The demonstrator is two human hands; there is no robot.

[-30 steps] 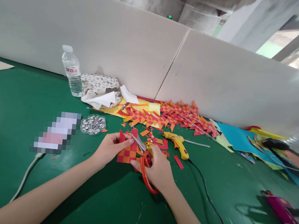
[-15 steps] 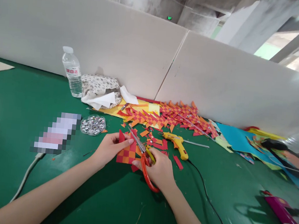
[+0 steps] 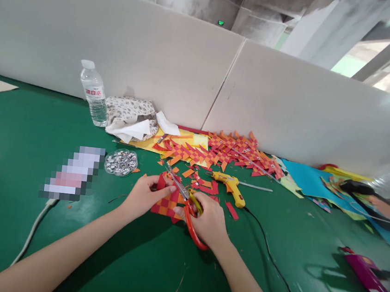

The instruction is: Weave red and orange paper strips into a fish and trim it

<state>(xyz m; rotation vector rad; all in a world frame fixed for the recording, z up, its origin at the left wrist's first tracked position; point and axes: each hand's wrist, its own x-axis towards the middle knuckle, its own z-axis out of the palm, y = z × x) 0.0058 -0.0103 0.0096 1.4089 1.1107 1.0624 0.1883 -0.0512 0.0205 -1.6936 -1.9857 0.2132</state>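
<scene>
Left hand (image 3: pixel 144 195) pinches the upper left edge of a red and orange woven square (image 3: pixel 166 203), which lies low over the green bench (image 3: pixel 24 146) between both hands. Right hand (image 3: pixel 209 222) is closed through the red handles of the scissors (image 3: pixel 188 205), whose blades point up and left across the square's top edge. A yellow glue gun (image 3: pixel 232 187) lies just right of the hands; a dish of googly eyes (image 3: pixel 121 162) sits to the left, near a water bottle (image 3: pixel 94 92).
</scene>
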